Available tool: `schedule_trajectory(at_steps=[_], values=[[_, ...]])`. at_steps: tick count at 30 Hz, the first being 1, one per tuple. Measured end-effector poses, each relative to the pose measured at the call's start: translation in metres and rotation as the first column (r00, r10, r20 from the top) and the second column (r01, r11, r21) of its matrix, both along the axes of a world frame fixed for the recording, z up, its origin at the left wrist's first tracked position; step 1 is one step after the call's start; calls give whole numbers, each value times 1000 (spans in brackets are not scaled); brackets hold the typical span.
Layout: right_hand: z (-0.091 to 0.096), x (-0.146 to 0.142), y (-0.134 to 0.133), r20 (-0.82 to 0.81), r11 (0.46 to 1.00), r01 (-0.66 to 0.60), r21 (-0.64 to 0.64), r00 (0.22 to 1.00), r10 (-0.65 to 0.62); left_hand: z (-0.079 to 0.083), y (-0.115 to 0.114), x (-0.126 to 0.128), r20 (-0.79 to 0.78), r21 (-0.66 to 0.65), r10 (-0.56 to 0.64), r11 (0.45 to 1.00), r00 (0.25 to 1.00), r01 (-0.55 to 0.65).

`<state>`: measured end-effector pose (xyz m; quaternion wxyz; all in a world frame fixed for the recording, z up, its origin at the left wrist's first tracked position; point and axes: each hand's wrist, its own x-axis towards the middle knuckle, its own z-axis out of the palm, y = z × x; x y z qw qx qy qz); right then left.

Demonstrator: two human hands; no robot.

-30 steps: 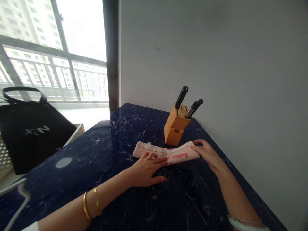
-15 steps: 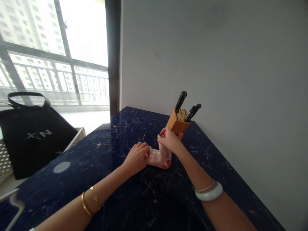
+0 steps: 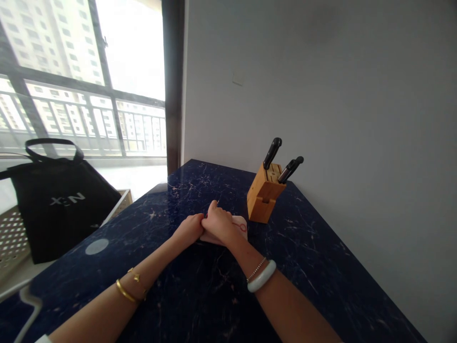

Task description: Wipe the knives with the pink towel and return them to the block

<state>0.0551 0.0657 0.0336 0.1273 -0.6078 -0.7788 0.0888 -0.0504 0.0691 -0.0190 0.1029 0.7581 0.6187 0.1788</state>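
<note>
A pale pink sock (image 3: 240, 224) with a red pattern lies folded over on the dark blue marbled table. Its rounded right end shows; most of the rest is hidden under my hands. My left hand (image 3: 191, 227) has its fingers closed at the sock's left end. Over the sock's middle and left part lies my right hand (image 3: 218, 221), its fingers bent down onto the fabric and meeting my left fingers. Beyond and to the right stands a wooden knife block (image 3: 264, 195) holding black-handled knives, apart from both hands.
The table (image 3: 200, 183) runs back to a grey wall (image 3: 321, 95). At its left side, a black tote bag (image 3: 60, 209) stands by a perforated light bin (image 3: 12, 233). A pale round spot (image 3: 97, 246) marks the tabletop. A window fills the back left.
My right hand has come left and down from beside the knife block, folding the sock's raised end over toward my left hand. The whole view has shifted slightly.
</note>
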Motion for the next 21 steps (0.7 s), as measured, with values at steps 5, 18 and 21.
schedule_trajectory(at_steps=[5,18,21], values=[[7,20,-11,-108,995,14,102,994,-3,11,-1,-9,50,23,102,994,994,-103],[-30,168,-27,-362,967,214,138,920,-152,26,-17,12,-40,268,42,963,998,-29],[-43,157,-31,-342,990,137,34,932,-117,24,-16,11,-100,217,26,976,995,-4]])
